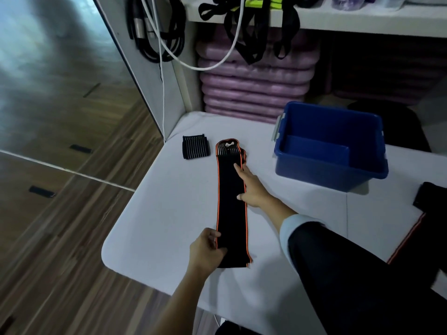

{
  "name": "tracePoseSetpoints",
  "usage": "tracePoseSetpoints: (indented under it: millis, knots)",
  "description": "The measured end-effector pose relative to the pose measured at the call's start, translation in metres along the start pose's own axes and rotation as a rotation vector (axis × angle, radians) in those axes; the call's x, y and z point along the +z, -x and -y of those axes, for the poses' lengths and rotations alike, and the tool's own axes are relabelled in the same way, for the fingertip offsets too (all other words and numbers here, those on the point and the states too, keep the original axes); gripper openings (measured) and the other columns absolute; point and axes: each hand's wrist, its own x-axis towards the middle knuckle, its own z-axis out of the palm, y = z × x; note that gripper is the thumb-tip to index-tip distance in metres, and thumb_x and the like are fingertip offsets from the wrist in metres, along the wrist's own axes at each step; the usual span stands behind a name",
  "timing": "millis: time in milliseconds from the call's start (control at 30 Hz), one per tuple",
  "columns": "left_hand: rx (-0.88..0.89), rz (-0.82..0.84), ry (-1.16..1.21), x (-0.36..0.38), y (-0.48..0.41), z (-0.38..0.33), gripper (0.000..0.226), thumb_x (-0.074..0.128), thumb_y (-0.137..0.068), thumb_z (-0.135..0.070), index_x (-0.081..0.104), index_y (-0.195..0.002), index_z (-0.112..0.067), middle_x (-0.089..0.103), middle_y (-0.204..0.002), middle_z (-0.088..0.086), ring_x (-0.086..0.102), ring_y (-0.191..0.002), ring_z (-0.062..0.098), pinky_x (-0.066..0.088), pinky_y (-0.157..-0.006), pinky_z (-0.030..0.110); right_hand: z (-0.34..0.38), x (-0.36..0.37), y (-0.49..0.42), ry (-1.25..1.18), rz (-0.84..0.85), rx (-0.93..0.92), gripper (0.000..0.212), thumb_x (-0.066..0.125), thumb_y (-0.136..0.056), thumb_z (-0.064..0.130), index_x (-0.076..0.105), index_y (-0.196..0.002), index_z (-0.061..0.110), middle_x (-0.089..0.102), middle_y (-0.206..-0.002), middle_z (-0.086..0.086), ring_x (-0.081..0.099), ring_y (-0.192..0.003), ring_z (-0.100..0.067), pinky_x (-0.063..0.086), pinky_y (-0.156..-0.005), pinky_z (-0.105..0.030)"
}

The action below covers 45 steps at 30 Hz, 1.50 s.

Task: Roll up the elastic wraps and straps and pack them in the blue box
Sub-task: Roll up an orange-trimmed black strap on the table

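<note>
- Wrap (pixel 231 204), black with orange edges, lies flat on the table (pixel 157 213), left of the blue box (pixel 330 151).
- Left hand (pixel 208 250) pinches its near end; right hand (pixel 251 187) rests open, pressing flat.
- Best to roll tight, edges aligned.

We have a single view, from a wide-angle camera worn on the person's head, looking forward and steeply down over a white worktop (pixel 157 213). Both forearms reach in from the bottom edge, close to the lens. The worktop's near left corner sits low in the frame; the blue box (pixel 331 146) stands toward its far right. Wooden floor (pixel 60 153) fills the left side, and shelving (pixel 266 22) crosses the top. Straight lines bow toward the frame's edges.
</note>
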Motion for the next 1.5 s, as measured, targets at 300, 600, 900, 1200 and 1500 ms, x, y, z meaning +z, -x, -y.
tracePoseSetpoints:
  millis: [300, 600, 900, 1200, 1500]
  knots:
    - [0.415, 0.018, -0.219, -0.017, 0.009, 0.010, 0.032, 0.072, -0.077, -0.030, 0.066, -0.108, -0.027, 0.056, -0.104, -0.008, 0.051, -0.100, 0.010, 0.039, -0.086, 0.018, -0.004, 0.005, 0.096, -0.009, 0.031, -0.179, 0.052, 0.063, -0.088, 0.023, 0.045, -0.136, 0.023, 0.046, -0.141, 0.001, 0.042, -0.130, -0.016, 0.033, -0.111, -0.032]
    - [0.546, 0.160, -0.487, -0.016, 0.022, 0.020, 0.044, 0.067, -0.073, -0.017, 0.062, -0.116, -0.021, 0.063, -0.117, -0.004, 0.054, -0.110, 0.015, 0.034, -0.090, 0.013, -0.024, 0.049, 0.169, 0.117, 0.107, -0.203, 0.057, 0.075, -0.075, 0.037, 0.056, -0.127, 0.026, 0.059, -0.117, 0.006, 0.048, -0.107, -0.008, 0.037, -0.091, -0.017]
    - [0.560, 0.118, -0.476, -0.006, 0.023, 0.032, 0.036, 0.065, -0.077, -0.015, 0.061, -0.112, -0.023, 0.063, -0.099, 0.006, 0.059, -0.093, 0.020, 0.040, -0.077, 0.018, -0.031, 0.075, 0.178, 0.137, -0.098, -0.259, 0.036, 0.063, -0.085, 0.020, 0.061, -0.122, 0.020, 0.064, -0.109, 0.002, 0.054, -0.102, -0.010, 0.044, -0.092, -0.022]
    - [0.497, 0.115, -0.323, -0.013, 0.006, 0.017, 0.033, 0.063, -0.086, -0.021, 0.055, -0.118, -0.017, 0.068, -0.093, 0.006, 0.062, -0.081, 0.019, 0.047, -0.074, 0.025, -0.023, 0.067, 0.159, -0.134, -0.173, -0.044, 0.047, 0.060, -0.088, 0.027, 0.043, -0.132, 0.035, 0.055, -0.119, 0.009, 0.058, -0.097, -0.011, 0.050, -0.090, -0.029]
    - [0.519, -0.097, -0.272, -0.002, -0.009, 0.010, 0.018, 0.067, -0.083, -0.022, 0.064, -0.098, -0.013, 0.051, -0.094, 0.000, 0.053, -0.068, 0.015, 0.042, -0.064, 0.022, -0.027, 0.074, 0.140, -0.093, -0.373, -0.134, 0.021, 0.063, -0.084, 0.010, 0.064, -0.092, 0.029, 0.052, -0.100, 0.011, 0.051, -0.098, -0.009, 0.049, -0.085, -0.021]
